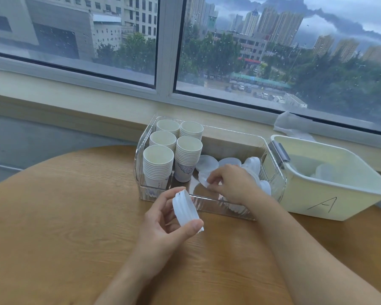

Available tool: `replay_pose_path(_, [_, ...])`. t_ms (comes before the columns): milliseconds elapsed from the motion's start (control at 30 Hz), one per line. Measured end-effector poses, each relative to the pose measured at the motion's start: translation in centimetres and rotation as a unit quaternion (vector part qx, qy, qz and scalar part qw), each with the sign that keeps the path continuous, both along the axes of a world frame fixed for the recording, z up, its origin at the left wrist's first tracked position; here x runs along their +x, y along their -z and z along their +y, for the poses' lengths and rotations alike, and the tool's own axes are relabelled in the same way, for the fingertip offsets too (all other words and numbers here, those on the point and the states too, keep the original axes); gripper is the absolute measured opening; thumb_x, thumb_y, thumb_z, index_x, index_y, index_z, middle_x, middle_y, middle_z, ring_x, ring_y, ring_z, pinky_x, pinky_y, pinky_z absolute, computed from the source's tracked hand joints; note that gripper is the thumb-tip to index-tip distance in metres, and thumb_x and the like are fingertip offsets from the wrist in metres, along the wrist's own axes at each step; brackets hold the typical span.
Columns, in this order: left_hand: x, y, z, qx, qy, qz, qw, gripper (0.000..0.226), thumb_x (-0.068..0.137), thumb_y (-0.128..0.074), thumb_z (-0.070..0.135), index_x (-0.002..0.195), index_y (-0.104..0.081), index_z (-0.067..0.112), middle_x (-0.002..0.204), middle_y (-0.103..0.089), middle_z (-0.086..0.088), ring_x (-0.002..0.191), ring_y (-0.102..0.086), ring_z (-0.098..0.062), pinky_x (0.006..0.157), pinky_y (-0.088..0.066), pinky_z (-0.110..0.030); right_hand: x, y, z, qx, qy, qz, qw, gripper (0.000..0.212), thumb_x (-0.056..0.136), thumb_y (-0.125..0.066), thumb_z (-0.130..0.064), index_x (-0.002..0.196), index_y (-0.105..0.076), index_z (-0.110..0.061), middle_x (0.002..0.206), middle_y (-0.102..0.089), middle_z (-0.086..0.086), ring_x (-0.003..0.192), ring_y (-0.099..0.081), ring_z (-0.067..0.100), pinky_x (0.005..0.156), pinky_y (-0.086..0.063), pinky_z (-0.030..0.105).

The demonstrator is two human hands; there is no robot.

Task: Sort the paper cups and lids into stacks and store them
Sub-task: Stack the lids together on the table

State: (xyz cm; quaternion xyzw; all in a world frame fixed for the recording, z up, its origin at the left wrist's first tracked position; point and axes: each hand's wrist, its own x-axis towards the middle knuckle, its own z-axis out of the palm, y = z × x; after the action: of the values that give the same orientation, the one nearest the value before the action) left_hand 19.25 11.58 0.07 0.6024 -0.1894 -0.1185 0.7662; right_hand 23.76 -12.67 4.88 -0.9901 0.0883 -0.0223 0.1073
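- A person's left hand [163, 219] grips a stack of translucent lids [187, 211] on edge between thumb and curled fingers, held above the wooden table [53, 216] just in front of the clear bin [207, 203].
- The right hand [231, 183] reaches over the bin's front wall, fingertips pinching a single lid [204, 181] inside it.
- More loose lids [207, 163] lie in the bin's right half, some flat, some leaning against one another.
- Five stacks of paper cups [157, 164] stand upright in the bin's left half, in two rows running front to back.
- A pale yellow tub [330, 194] marked with a handwritten "A" sits just beside the clear bin on the right, tilted, with a few lids visible inside.
- Behind the table, a rain-spotted window [273, 51] looks out over city towers and trees.
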Motion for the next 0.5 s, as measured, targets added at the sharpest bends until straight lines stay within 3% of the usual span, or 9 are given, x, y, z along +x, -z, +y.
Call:
replay_pose_path(133, [0.0, 0.2, -0.2, 0.003, -0.006, 0.006, 1.0, 0.075, 0.061, -0.091, 0.041, 0.13, -0.065, 0.026, 0.114, -0.075, 0.001, 0.104, -0.073, -0.015, 0.084, -0.059, -0.029, -3.6, -0.8, 0.8, 0.137, -0.002, -0.153, 0.979, 0.003, 0.092, -0.078, -0.033, 0.09, -0.078, -0.032, 0.076, -0.071, -0.011, 0.078, -0.064, 0.009, 0.078, -0.052, 0.031])
replay_pose_path(233, [-0.2, 0.0, -0.2, -0.002, 0.0, 0.011, 1.0, 0.076, 0.062, -0.09, 0.04, 0.132, -0.065, 0.026, 0.118, -0.075, 0.002, 0.108, -0.072, -0.014, 0.085, -0.058, -0.026, -7.5, -1.7, 2.4, 0.203, -0.039, -0.242, 0.948, 0.01, 0.093, -0.079, -0.026, 0.086, -0.076, -0.033, 0.079, -0.07, -0.012, 0.079, -0.062, 0.013, 0.071, -0.04, 0.017])
replay_pose_path(333, [-0.5, -0.3, -0.1, -0.02, 0.019, 0.028, 0.999, 0.076, 0.065, -0.09, 0.034, 0.135, -0.064, 0.025, 0.121, -0.075, -0.001, 0.113, -0.071, -0.015, 0.086, -0.057, -0.024, -11.0, -1.9, 4.0, 0.247, -0.093, -0.235, 0.936, 0.014, 0.092, -0.08, -0.021, 0.084, -0.074, -0.031, 0.082, -0.07, -0.016, 0.082, -0.061, 0.015, 0.073, -0.039, 0.014])
replay_pose_path(500, [-0.8, -0.8, -0.1, -0.042, 0.058, 0.041, 0.997, 0.079, 0.07, -0.088, 0.027, 0.142, -0.058, 0.018, 0.129, -0.073, -0.006, 0.12, -0.07, -0.02, 0.091, -0.058, -0.03, -13.3, -0.8, 4.8, 0.309, -0.127, -0.194, 0.922, 0.005, 0.09, -0.077, -0.032, 0.09, -0.081, -0.029, 0.093, -0.076, -0.013, 0.096, -0.07, 0.019, 0.085, -0.05, 0.022])
